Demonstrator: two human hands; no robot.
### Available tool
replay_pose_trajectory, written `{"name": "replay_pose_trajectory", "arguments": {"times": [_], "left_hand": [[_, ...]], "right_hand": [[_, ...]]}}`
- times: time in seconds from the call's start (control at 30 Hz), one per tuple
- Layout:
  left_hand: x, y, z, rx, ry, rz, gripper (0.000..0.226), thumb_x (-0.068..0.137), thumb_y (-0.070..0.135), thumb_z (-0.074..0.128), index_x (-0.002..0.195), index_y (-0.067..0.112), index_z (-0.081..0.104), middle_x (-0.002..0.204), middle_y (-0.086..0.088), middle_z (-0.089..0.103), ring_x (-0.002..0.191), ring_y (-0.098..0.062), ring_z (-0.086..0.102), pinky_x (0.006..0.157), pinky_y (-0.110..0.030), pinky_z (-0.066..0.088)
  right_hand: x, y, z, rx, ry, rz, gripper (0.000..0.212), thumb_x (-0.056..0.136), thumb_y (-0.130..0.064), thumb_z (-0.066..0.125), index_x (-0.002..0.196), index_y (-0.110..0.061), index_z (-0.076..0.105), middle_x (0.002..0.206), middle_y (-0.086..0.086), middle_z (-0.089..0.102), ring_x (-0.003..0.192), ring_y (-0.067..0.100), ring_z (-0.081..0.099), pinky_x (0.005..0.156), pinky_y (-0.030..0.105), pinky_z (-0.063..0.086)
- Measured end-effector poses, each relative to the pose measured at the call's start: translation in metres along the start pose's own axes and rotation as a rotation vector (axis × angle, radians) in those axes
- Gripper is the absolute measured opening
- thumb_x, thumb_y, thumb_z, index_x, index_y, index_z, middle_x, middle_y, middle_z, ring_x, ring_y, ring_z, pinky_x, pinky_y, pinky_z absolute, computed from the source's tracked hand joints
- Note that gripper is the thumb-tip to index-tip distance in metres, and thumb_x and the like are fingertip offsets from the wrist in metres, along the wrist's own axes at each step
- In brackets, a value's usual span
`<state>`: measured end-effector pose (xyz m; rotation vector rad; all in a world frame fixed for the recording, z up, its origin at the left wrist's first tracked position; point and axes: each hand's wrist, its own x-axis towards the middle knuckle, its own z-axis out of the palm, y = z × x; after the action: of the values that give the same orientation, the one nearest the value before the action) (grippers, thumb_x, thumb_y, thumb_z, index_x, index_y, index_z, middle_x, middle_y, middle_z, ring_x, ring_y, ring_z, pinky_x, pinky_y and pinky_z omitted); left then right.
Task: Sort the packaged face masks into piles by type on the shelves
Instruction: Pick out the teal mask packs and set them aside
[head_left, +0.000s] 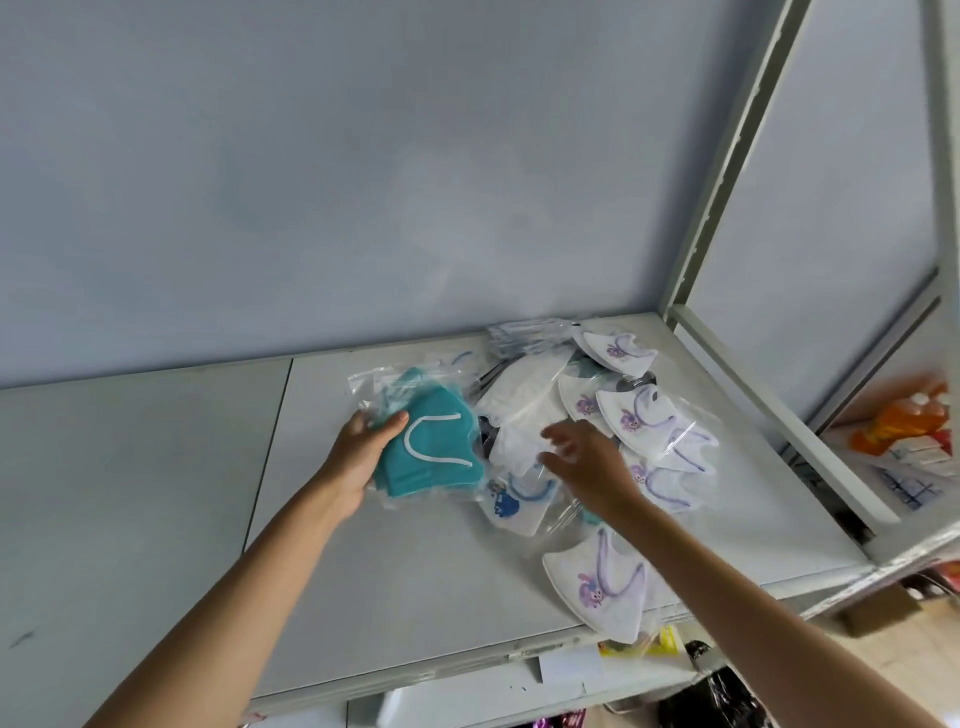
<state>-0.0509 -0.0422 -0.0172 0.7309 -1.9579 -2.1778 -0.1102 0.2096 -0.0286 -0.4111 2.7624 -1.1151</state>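
You won't find any text, brand or number you can read here. The masks (628, 415) at about three o'clock carry only a purple cartoon print, and the packets (914, 467) at the far right are too blurred to read.

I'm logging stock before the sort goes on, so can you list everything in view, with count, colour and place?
teal masks: small bagged stack, count unclear, teal with white loops, left of the heap, in the left hand's grip
plain white masks: count unclear, white, middle of the heap
purple-print masks: at least six, white with purple figure, right side and front edge of the shelf
blue-print mask: one, white with blue figure, front of the heap
dark-edged packets: stack, count unclear, back of the heap
shelf: one, pale grey
orange bottles: count unclear, neighbouring shelf, far right
left hand: one, holding the teal stack
right hand: one, fingers spread over the white masks
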Motion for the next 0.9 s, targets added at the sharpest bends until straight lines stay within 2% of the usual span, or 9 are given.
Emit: {"name": "replay_pose_trajectory", "arguments": {"times": [0.07,0.17,0.23,0.3,0.37,0.47,0.63,0.77,0.9], "left_hand": [[0.003,-0.002,-0.003,0.012,0.018,0.009,0.006,0.092,0.021,0.062,0.093,0.019,0.056,0.09,-0.002,0.065,0.077,-0.015,0.061,0.061,-0.029,0.049],[0.007,-0.004,-0.005,0.065,0.014,-0.013,0.02,0.089,0.027,0.065,0.103,0.017,0.056,0.101,-0.007,0.066,0.085,-0.019,0.062,0.062,-0.03,0.049],[0.009,-0.005,-0.004,0.108,0.005,-0.021,0.028,0.088,0.031,0.067,0.108,0.015,0.055,0.105,-0.01,0.065,0.089,-0.022,0.063,0.066,-0.032,0.05],[0.01,-0.005,-0.002,0.129,-0.001,-0.021,0.033,0.087,0.032,0.067,0.111,0.012,0.054,0.107,-0.012,0.065,0.093,-0.024,0.063,0.071,-0.035,0.052],[0.01,-0.003,0.001,0.138,-0.004,-0.014,0.036,0.087,0.033,0.067,0.112,0.011,0.053,0.108,-0.012,0.065,0.094,-0.025,0.063,0.073,-0.038,0.052],[0.01,-0.002,0.001,0.148,0.003,-0.006,0.035,0.087,0.033,0.067,0.111,0.011,0.054,0.108,-0.013,0.065,0.096,-0.027,0.063,0.078,-0.042,0.053],[0.012,0.0,-0.003,0.157,0.021,0.003,0.039,0.086,0.033,0.069,0.113,0.011,0.054,0.111,-0.014,0.066,0.103,-0.03,0.064,0.089,-0.048,0.052],[0.014,0.002,-0.007,0.177,0.054,0.005,0.037,0.086,0.035,0.068,0.111,0.011,0.054,0.11,-0.014,0.065,0.102,-0.031,0.063,0.086,-0.047,0.052],[0.015,0.005,-0.014,0.189,0.083,0.008,0.04,0.085,0.035,0.07,0.11,0.01,0.053,0.111,-0.016,0.065,0.104,-0.033,0.063,0.09,-0.05,0.052]], "right_hand": [[-0.005,0.033,-0.028,-0.379,0.046,-0.079,0.02,0.091,-0.023,0.058,0.108,-0.024,0.067,0.109,-0.003,0.061,0.105,0.018,0.057,0.077,0.027,0.044],[-0.003,0.069,-0.051,-0.688,-0.113,-0.256,0.033,0.094,-0.021,0.054,0.125,-0.029,0.06,0.135,-0.009,0.051,0.124,0.014,0.045,0.101,0.025,0.038],[0.003,0.076,-0.053,-0.825,-0.216,-0.42,0.041,0.091,-0.024,0.06,0.131,-0.032,0.056,0.14,-0.004,0.048,0.126,0.017,0.045,0.101,0.027,0.038],[0.012,0.076,-0.049,-0.894,-0.239,-0.523,0.048,0.082,-0.026,0.072,0.128,-0.032,0.059,0.131,0.003,0.056,0.117,0.023,0.053,0.094,0.031,0.045],[0.019,0.07,-0.047,-0.921,-0.255,-0.592,0.056,0.078,-0.025,0.076,0.13,-0.033,0.057,0.129,0.004,0.056,0.115,0.024,0.055,0.092,0.034,0.048],[0.026,0.063,-0.042,-0.99,-0.298,-0.649,0.047,0.092,-0.024,0.06,0.137,-0.032,0.048,0.141,0.0,0.042,0.127,0.021,0.041,0.102,0.032,0.038],[0.038,0.055,-0.034,-0.916,-0.256,-0.585,0.037,0.096,-0.023,0.054,0.133,-0.021,0.054,0.132,0.0,0.05,0.119,0.016,0.048,0.1,0.026,0.041],[0.05,0.038,-0.041,-0.678,-0.199,-0.409,0.031,0.087,-0.023,0.066,0.117,-0.017,0.06,0.119,0.0,0.055,0.107,0.017,0.053,0.085,0.026,0.047],[0.075,0.022,-0.051,-0.577,-0.167,-0.335,0.017,0.083,-0.025,0.07,0.099,-0.019,0.066,0.113,0.0,0.056,0.106,0.019,0.052,0.087,0.035,0.048]]}}
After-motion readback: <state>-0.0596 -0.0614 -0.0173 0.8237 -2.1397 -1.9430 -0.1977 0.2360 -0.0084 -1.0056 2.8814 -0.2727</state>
